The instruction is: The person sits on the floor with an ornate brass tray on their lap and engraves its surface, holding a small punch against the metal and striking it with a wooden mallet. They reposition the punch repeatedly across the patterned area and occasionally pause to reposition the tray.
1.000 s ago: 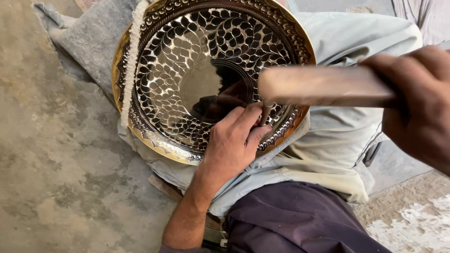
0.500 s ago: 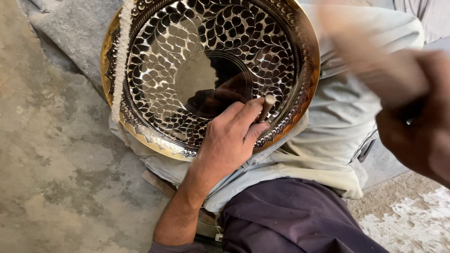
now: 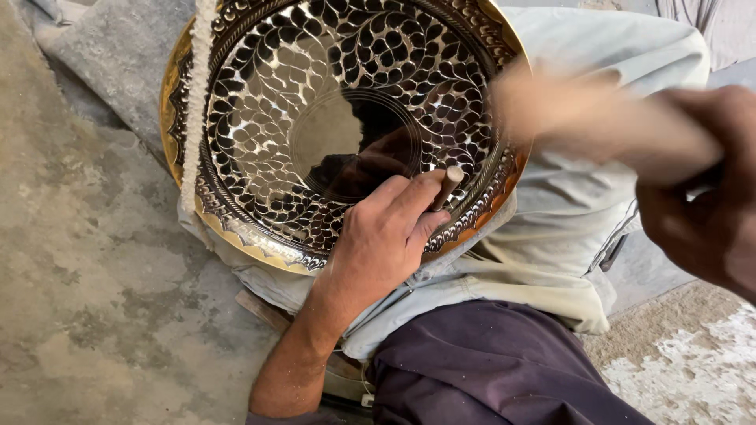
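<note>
- the left hand is closed around a punch, a short metal rod pinched between thumb and fingers, its flat top sticking out above them.
- the punch leans on the lower right part of the tray's patterned band, just inside the rim; its tip is hidden by the fingers.
- the heel of the left hand lies on the lower rim of the tray, and the forearm runs down to the bottom edge of the view.
- the right hand is shut around the handle of a mallet, at the right edge, up off the tray.
- the mallet is a pale wooden blur, its head above the tray's right rim, just beside the top of the punch but apart from it.
- the tray is round, brass at the edge, with a dark and bright leaf pattern around a plain shiny centre; it rests tilted on the lap.
- a pale cloth lies under it, over dark trousers.
- a white cord hangs over the tray's left side.
- grey floor lies to the left.
</note>
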A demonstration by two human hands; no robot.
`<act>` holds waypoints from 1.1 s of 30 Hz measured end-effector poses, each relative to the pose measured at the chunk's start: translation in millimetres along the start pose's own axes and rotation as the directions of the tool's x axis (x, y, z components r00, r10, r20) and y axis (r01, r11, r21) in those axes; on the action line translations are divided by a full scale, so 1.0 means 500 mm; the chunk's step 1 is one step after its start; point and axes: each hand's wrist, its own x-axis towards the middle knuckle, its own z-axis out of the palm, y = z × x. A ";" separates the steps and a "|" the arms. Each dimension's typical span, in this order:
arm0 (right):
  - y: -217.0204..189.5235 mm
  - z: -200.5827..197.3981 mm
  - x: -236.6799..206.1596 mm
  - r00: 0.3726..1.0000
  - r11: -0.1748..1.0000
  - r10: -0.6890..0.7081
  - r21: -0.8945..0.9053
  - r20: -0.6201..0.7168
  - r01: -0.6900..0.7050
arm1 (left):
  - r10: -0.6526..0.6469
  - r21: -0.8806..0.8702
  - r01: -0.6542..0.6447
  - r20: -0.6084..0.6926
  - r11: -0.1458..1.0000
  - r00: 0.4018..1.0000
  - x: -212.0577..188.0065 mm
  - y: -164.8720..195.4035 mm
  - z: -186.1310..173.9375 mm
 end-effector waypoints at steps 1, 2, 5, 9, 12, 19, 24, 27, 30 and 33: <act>0.001 0.001 0.001 1.000 1.000 -0.001 -0.018 0.017 0.001 | -0.018 0.007 0.018 0.023 1.000 1.000 0.000 -0.001 0.003; 0.002 0.002 0.001 0.999 0.999 -0.004 -0.036 0.032 0.005 | -0.037 0.017 0.037 0.043 0.999 0.998 0.000 -0.003 0.005; 0.001 0.009 -0.002 0.998 1.000 0.026 0.000 0.057 -0.026 | -0.020 0.018 0.019 0.033 1.000 0.999 0.002 -0.011 0.006; 0.004 0.027 -0.020 0.992 0.992 0.069 0.096 0.101 -0.079 | 0.020 0.060 -0.020 0.004 0.998 1.000 -0.002 -0.011 0.004; 0.010 0.042 -0.027 0.994 0.978 0.093 0.183 0.055 -0.102 | -0.008 0.016 0.007 0.028 1.000 1.000 -0.001 -0.007 0.002; -0.009 0.046 -0.017 0.963 0.743 0.255 0.619 0.085 -0.252 | -0.002 0.013 0.002 0.037 1.000 0.999 0.001 -0.005 -0.003; 0.011 0.053 -0.020 0.999 1.000 -0.005 0.019 0.049 0.004 | -0.028 0.056 0.025 0.062 0.998 0.998 -0.002 -0.005 -0.004; 0.022 0.100 -0.040 0.887 0.450 0.416 0.802 0.200 -0.392 | 0.012 0.022 -0.013 0.045 1.000 0.999 -0.003 -0.003 -0.008; 0.039 0.136 -0.067 0.959 0.775 0.282 0.580 0.036 -0.250 | -0.012 0.011 0.012 0.038 1.000 0.999 -0.002 -0.001 -0.008; 0.047 0.150 -0.078 0.932 0.627 0.349 0.714 0.101 -0.312 | -0.025 -0.001 0.025 0.067 1.000 0.997 -0.002 -0.004 -0.009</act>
